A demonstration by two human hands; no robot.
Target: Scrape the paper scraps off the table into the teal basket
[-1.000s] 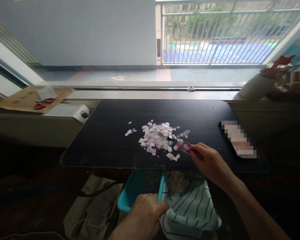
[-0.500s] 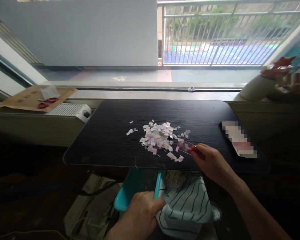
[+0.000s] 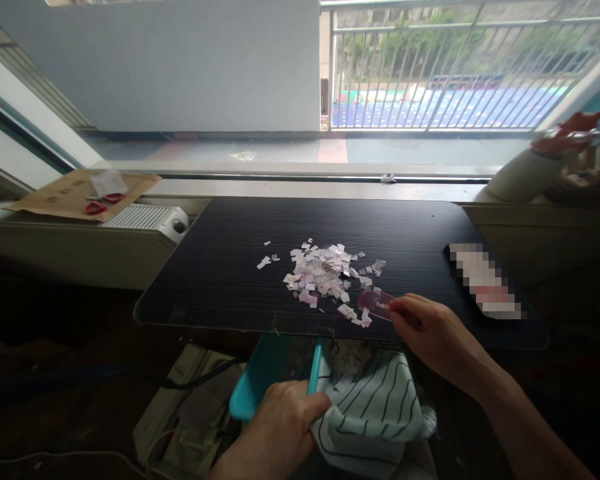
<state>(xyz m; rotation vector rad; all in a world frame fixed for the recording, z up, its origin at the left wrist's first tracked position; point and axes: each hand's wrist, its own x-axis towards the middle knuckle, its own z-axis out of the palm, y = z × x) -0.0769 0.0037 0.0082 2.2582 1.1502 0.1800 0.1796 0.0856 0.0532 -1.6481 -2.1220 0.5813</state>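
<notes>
My right hand (image 3: 423,327) pinches a see-through pink plastic piece with a rounded end (image 3: 373,304), held low over the black tabletop (image 3: 200,280). Its tip meets a few loose scraps at the near right of a heap of small white and pinkish paper scraps (image 3: 323,270). Below the table's front edge, my left hand (image 3: 285,417) is closed around the rim between a teal plastic bin (image 3: 247,393) and a black-striped pale cloth (image 3: 380,400). More paper scraps (image 3: 349,357) lie inside the cloth-lined side. The fingertips of my left hand are hidden.
A phone (image 3: 485,283), blurred out, lies at the table's right. At the left, red-handled scissors (image 3: 103,202) rest on a brown paper envelope (image 3: 55,200) beside a white radiator (image 3: 147,219). Behind the table runs a window sill (image 3: 280,189).
My right hand has drawn the pink piece slightly toward the table's front edge, away from the heap. My left hand keeps its grip. The whole view has shifted a little.
</notes>
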